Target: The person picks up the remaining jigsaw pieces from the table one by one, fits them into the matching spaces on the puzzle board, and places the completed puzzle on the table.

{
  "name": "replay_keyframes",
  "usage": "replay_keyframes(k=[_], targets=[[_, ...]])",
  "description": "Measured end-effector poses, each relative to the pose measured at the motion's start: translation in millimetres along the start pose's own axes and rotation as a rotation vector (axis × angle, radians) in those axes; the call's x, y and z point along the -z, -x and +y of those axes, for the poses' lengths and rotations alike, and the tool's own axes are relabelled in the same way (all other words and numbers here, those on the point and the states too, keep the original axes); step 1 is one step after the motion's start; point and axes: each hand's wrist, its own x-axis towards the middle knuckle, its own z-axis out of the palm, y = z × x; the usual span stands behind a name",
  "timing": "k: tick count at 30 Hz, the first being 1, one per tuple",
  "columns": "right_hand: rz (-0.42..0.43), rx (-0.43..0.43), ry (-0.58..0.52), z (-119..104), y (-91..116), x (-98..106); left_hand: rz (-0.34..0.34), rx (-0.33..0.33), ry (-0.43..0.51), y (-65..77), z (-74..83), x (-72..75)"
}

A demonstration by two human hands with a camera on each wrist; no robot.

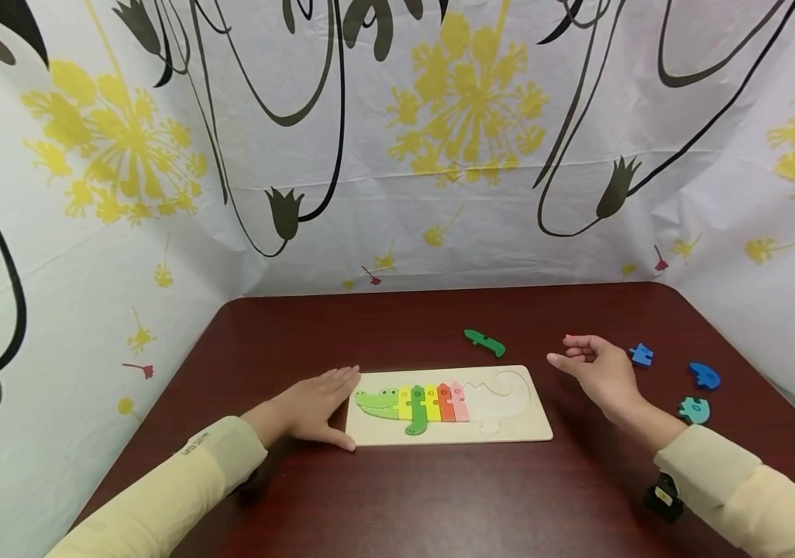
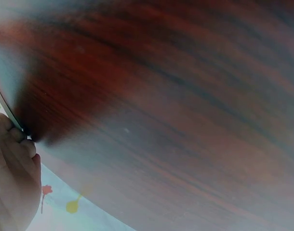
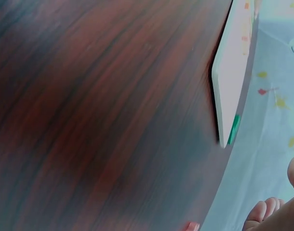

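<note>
My left hand [image 1: 317, 407] rests at the left end of a pale wooden puzzle board [image 1: 509, 422], its fingers extended along the edge and thumb near the bottom corner. In the board sit a light green crocodile head [image 1: 378, 404], a green leg piece [image 1: 418, 411], and yellow, orange-red and pink body pieces [image 1: 458, 401]. The tail end of the outline is bare. To the right of the board my right hand [image 1: 603, 376] hovers, thumb apart from loosely bent fingers, nothing visible between them. A small red piece [image 3: 192, 226] shows near its fingers in the right wrist view.
A green puzzle piece [image 1: 485, 342] lies behind the board. Right of my right hand are a blue piece [image 1: 641, 355], a curved blue piece [image 1: 704, 376] and a teal piece [image 1: 694, 410]. The dark red-brown table [image 1: 439, 496] meets a patterned cloth [image 1: 439, 232] at the back and sides.
</note>
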Motion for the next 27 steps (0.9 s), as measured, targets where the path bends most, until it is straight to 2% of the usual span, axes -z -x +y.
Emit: replay_keyframes(k=[7,16,27], targets=[[0.022,0.021,-0.024,9,-4,10,-0.003,-0.001,-0.004,0.1,0.2,0.9],[0.055,-0.04,0.047,21,-10,23,0.011,-0.015,-0.041,0.7,1.6,2.0],[0.032,-0.043,0.093,38,-20,34,0.021,-0.03,-0.09,0.9,2.2,1.2]])
